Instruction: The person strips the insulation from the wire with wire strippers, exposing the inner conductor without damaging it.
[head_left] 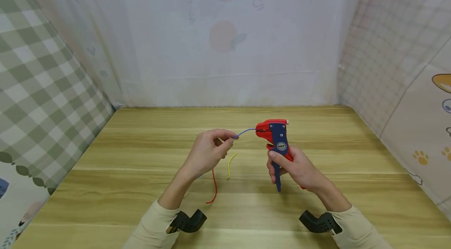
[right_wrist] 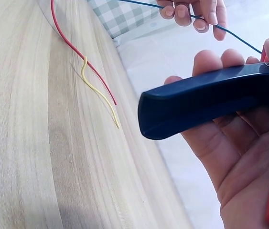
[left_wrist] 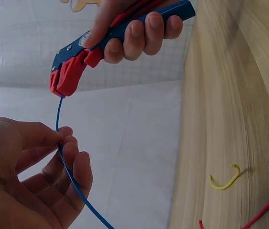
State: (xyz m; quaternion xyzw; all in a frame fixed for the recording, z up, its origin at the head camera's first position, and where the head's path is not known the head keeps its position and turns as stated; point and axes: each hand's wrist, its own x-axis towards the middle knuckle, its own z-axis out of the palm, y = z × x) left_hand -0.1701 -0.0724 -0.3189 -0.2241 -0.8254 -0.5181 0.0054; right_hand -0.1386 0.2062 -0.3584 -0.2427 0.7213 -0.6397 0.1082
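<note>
In the head view, the blue wire (head_left: 246, 130) runs from the left hand (head_left: 209, 151) towards between two and three o'clock, arching gently up into the red mouth of the wire stripper (head_left: 278, 135). That meeting of wire and mouth looks like the relation that matters: the mouth faces nine o'clock, so the wire enters nearly square to the tool's long axis, which stands close to twelve and six. How deep the wire's tip sits inside is hidden.

Of the two hands, the left governs the wire, its thumb and forefinger closed in a pinch a little short of the mouth, the other fingers loosely bent. The wire's tail trails off towards seven o'clock. The right hand (head_left: 296, 168) wraps its fingers round the blue handle, with the tool's head at its eleven o'clock. The two handles stand apart; how hard it squeezes I cannot tell.

On the tabletop (head_left: 116, 186), a short yellow wire (head_left: 229, 166) lies at the left hand's four o'clock and a red wire (head_left: 215, 188) at six.
</note>
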